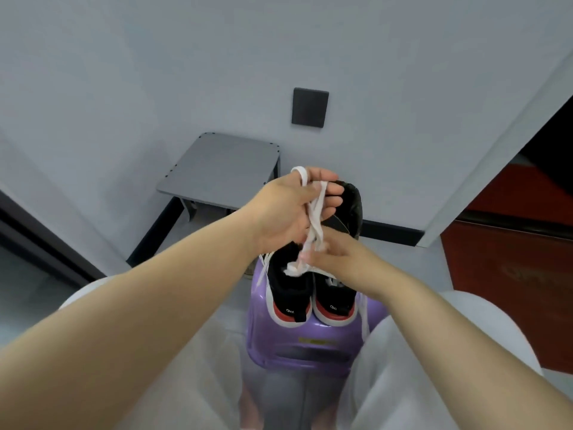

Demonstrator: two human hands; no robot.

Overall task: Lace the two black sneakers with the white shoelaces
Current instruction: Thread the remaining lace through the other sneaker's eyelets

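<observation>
Left hand [288, 209]: grip clamped round a bunch of white shoelaces [316, 218].
Right hand [338, 259]: grip pinches the same bunch just below the left.
Black sneakers [288, 290]: directly under both grips, side by side on a purple stool [310, 346]; white soles, red heel patches.
Writing: small white heel logos, unreadable.

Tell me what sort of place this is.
Likely a plain indoor room, perhaps a home or office: grey wall with a dark wall plate, a small grey table, a purple plastic stool bearing the sneakers.
</observation>
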